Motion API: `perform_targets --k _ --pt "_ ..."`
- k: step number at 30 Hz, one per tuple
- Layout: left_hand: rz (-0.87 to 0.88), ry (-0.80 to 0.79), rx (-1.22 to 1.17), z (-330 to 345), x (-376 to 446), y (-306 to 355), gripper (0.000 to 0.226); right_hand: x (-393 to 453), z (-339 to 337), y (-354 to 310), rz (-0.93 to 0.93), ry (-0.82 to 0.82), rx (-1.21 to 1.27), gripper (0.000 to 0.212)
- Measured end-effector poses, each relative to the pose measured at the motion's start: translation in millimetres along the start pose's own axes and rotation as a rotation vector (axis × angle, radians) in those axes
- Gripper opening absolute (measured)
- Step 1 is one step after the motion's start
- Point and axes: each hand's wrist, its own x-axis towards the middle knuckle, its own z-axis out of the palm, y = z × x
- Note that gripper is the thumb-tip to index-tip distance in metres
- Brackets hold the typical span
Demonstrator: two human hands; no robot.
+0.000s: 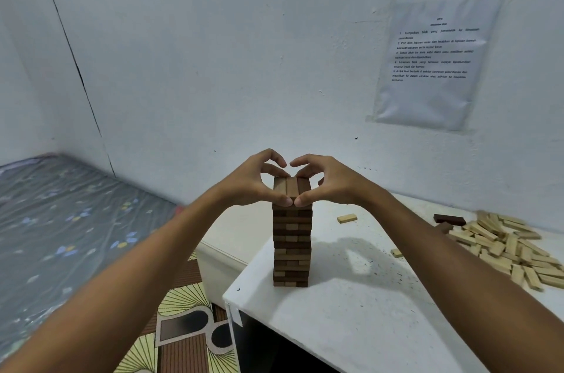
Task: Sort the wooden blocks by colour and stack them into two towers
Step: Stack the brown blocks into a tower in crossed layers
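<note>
1. Both hands cup the top layer of the dark tower: left hand and right hand, fingers curled, thumbs pressing its near edge.
2. Best to squeeze evenly and gently; the tower looks tall and tippy.
3. Right of the fingers, the light blocks lie heaped on the desk, unstacked.

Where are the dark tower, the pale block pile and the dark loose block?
dark tower point(292, 250): head view, middle of its front face.
pale block pile point(515, 247): head view, centre of the heap.
dark loose block point(449, 219): head view, its long side.
</note>
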Motion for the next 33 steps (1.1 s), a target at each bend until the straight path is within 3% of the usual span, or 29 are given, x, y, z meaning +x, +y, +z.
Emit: perform_targets --k 23,29,33 --pt "0.035 -0.033 0.057 -1 3 -3 0.07 0 -2 1 -0.011 -0.012 -0.015 0.071" --pt "0.059 0.016 0.022 -9 3 -3 0.055 -1 -8 0 0.004 0.041 0.056 0.039" --pt "0.072 0.056 0.066 -6 10 9 0.047 -5 -16 -4 0.005 0.101 0.025 0.035"
